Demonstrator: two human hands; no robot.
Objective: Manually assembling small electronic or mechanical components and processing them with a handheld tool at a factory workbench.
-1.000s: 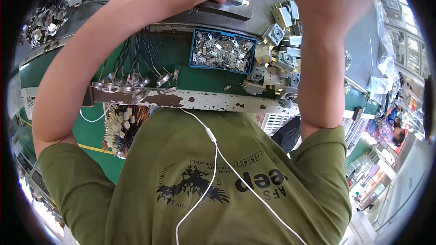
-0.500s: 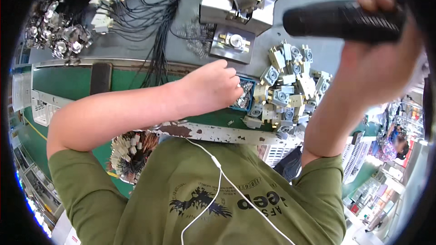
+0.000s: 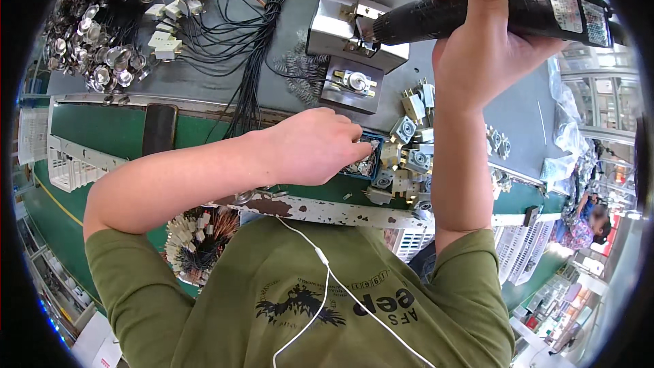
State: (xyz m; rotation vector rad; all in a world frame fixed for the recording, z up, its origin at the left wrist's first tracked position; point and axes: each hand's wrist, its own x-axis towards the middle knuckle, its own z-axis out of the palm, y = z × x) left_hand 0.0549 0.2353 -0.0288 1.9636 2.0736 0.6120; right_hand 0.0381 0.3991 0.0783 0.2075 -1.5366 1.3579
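Note:
In my raised right hand is a black electric screwdriver, gripped around its body. Its tip reaches the metal front piece of a white screw feeder; whether a screw is on it cannot be seen. Below the feeder, a grey plug part with brass pins sits on a metal block, a black cord running to it. My left hand is closed, fingers curled down at a blue tray of small metal pieces. Whatever the fingertips hold is hidden.
Loose plug parts are heaped right of the tray, partly behind my right forearm. Black cords with white plugs hang over the bench edge. Shiny metal-ended cords pile at far left. A dark phone-like slab lies near the edge.
My right hand has brought the screwdriver left to the feeder's front piece. My left hand has shifted slightly left and down, with a finger now stretched toward the blue tray.

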